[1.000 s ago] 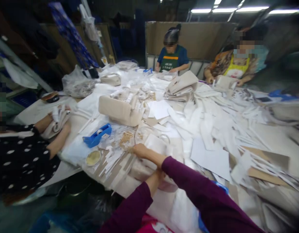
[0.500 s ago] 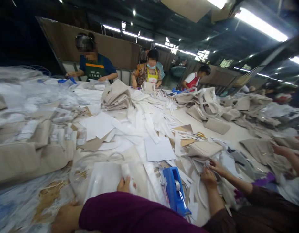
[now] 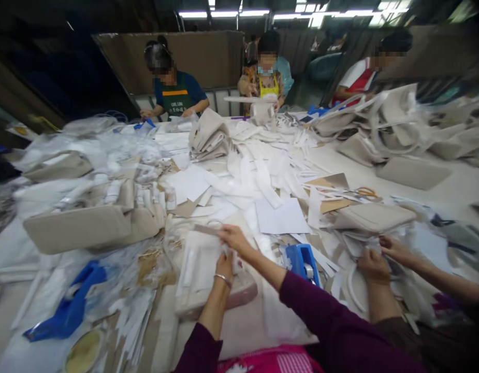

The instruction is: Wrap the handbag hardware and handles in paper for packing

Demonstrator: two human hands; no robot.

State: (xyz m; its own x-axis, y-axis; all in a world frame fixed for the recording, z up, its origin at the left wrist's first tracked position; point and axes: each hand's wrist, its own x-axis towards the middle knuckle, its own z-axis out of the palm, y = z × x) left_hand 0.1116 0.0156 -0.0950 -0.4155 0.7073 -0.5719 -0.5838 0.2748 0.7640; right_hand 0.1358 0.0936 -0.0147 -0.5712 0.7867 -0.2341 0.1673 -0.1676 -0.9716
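Observation:
A beige handbag (image 3: 239,292) lies in front of me, with white wrapping sheet (image 3: 200,261) over its upper side. My right hand (image 3: 236,241) is closed at the far end of the bag, pinching a flat grey-beige strip (image 3: 206,229) that sticks out to the left. Just below it, my left hand (image 3: 225,269) is closed near a white wrapped piece at the bag's right side. Its fingertips are partly hidden, so what they grip is unclear.
Blue tape dispensers stand right (image 3: 303,263) and left (image 3: 70,305) of the bag. Beige bag pieces (image 3: 80,228), white sheets (image 3: 281,216) and scissors (image 3: 366,192) cover the table. A co-worker's hands (image 3: 379,259) work at right; several people sit opposite.
My view has turned and levelled, now looking lower. My left hand has come from the lower left to the bag. My right hand now holds the grey-beige strip over the bag's far end.

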